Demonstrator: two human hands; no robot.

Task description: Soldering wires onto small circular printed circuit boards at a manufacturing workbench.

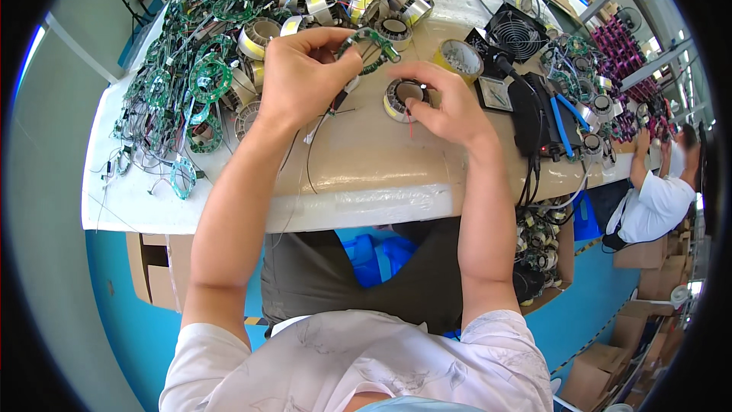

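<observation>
My left hand (309, 80) is closed, pinching a green ring-shaped circuit board (370, 67) above the table. Thin wires, one with a white and black sleeve, hang below that hand. To its right, a motor stator (396, 101) with a pale yellow band rests on the tabletop. My right hand (454, 107) is closed on the stator's right side, thumb at its inner opening and fingers along the far rim. A short red wire (411, 130) sticks out from the stator toward me.
Green circuit boards (210, 76) with tangled wires are heaped on the left, banded stators (324, 6) at the back. A yellow tape roll (460, 59), fan (517, 34), black box-shaped unit (534, 126) and blue-handled tool (563, 123) stand right. Another person (654, 202) works far right.
</observation>
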